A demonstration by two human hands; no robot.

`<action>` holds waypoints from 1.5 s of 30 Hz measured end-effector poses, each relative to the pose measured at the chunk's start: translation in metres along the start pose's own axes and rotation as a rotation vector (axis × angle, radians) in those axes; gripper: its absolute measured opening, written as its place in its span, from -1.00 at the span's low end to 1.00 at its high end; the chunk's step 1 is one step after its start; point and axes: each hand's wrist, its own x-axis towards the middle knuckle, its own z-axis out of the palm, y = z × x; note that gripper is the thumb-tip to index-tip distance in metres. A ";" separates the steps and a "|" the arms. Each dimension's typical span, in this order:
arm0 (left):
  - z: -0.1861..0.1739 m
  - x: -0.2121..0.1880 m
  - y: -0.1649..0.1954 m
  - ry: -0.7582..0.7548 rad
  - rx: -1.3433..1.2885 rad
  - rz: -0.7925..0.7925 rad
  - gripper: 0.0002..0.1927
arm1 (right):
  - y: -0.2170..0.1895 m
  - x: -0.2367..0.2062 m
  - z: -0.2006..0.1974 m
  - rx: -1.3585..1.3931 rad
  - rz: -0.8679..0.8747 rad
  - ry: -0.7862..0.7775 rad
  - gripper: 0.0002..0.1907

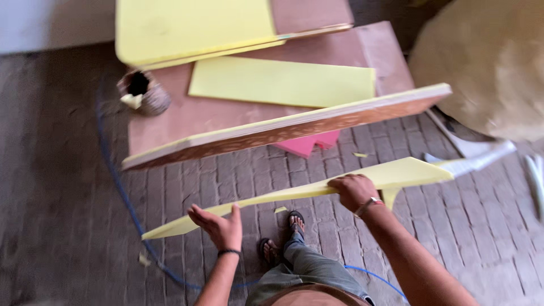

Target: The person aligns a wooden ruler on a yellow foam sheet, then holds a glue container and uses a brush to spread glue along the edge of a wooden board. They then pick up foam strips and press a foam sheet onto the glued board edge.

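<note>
My right hand (352,190) grips the long yellow strip (294,194) above the brick floor (68,226), my left hand (218,225) is open under it, so it might sag and snap.

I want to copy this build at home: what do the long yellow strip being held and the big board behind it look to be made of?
The yellow strip looks like soft foam sheet: matte, thin, and sagging between the left hand and right hand. The board seems to be plywood or similar pressed wood: reddish-brown, rigid, with a pale yellow layer on its top edge, probably the same foam.
</note>
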 end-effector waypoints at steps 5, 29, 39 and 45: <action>0.040 -0.064 0.094 -0.622 0.141 0.741 -0.09 | -0.004 -0.013 -0.012 0.011 0.037 -0.133 -0.71; 0.344 -0.116 0.352 -0.849 0.549 0.764 -0.75 | 0.591 0.002 0.025 1.040 0.553 0.221 -0.19; 0.377 -0.131 0.270 -0.806 0.432 1.155 -0.62 | 0.600 0.022 0.119 1.289 0.270 0.516 -0.14; 0.415 -0.128 0.207 -0.603 0.554 1.062 -0.68 | 0.591 0.036 0.203 1.554 -0.037 0.741 -0.53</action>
